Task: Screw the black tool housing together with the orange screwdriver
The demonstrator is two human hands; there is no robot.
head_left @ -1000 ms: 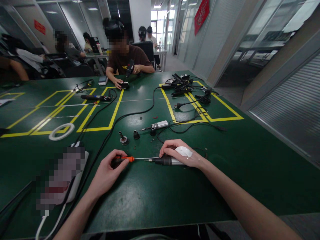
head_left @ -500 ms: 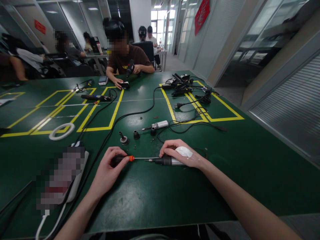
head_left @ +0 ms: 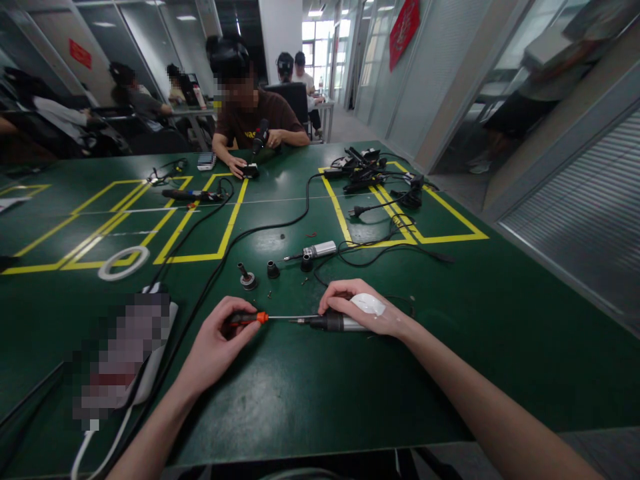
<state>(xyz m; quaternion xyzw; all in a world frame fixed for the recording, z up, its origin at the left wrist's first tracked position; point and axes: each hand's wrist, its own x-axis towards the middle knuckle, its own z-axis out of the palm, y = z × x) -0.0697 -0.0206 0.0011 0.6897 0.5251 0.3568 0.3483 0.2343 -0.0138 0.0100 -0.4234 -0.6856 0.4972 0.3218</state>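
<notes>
My left hand has its fingers around the black-and-orange handle of a screwdriver. The screwdriver lies sideways, low over the table, with its thin metal shaft pointing right. At the shaft's far end are the bent fingertips of my right hand, closed near the tip; the exact contact is hidden. A black-and-silver pen-shaped tool lies just below the shaft, its narrow metal tip to the left and its rear end partly under my right hand. A white patch sits on the back of that hand.
Beyond my hands stand a round metal-based part, black nozzle-like caps and a second silver tool. A phone and cables lie left. Further off are a white ring, a cable heap and a co-worker with a drill.
My left thumb and fingers have loosened slightly, so more of the screwdriver handle shows. My right hand stays where it was. Behind the glass on the right, a person carrying a box has appeared.
</notes>
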